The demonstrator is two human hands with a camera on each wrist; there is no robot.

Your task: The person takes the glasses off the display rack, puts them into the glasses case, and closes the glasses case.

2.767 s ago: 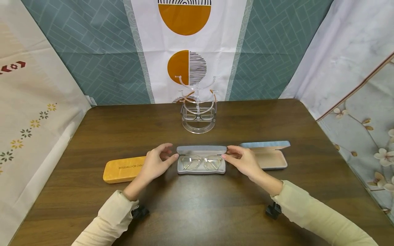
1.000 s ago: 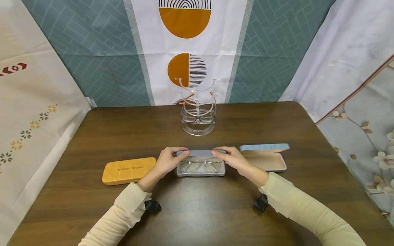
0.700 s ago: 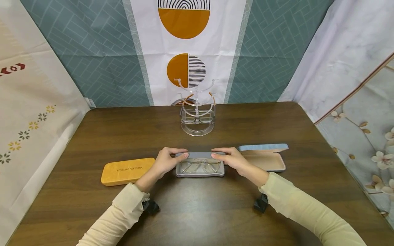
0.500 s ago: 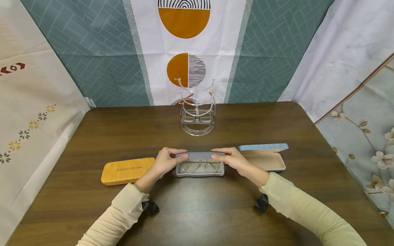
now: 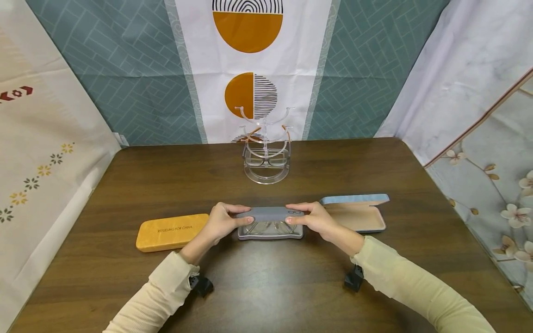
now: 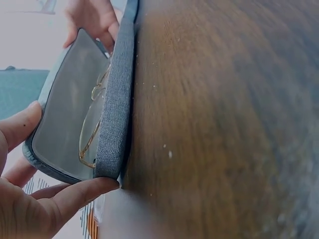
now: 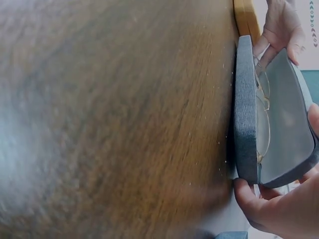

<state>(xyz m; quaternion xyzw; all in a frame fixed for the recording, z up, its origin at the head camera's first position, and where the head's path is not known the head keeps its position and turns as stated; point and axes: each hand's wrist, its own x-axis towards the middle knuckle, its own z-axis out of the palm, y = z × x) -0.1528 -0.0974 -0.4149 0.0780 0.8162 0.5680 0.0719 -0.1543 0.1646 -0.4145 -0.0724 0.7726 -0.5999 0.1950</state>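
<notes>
In the middle of the table sits a grey glasses case [image 5: 268,213], its lid tipped partway down over the tray. Thin gold-rimmed glasses [image 6: 90,130] lie inside, half covered by the lid in the head view. My left hand [image 5: 220,223] holds the case at its left end, thumb on the lid's front edge and fingers behind. At the opposite end my right hand [image 5: 319,221] grips it the same way. Both wrist views show a finger of the near hand touching the end of the case's lower half, while each thumb [image 7: 314,119] presses the lid.
A yellow glasses case [image 5: 171,232] with printed lettering lies closed at the left. Just right of my right hand, a blue case [image 5: 356,217] stands with its lid up. Behind, a clear display stand [image 5: 266,179] bears glasses. Patterned cloths [image 5: 145,69] hang around the table.
Both hands have moved inward from the case's sides onto its lid. The lid has tilted forward and down, covering more of the glasses.
</notes>
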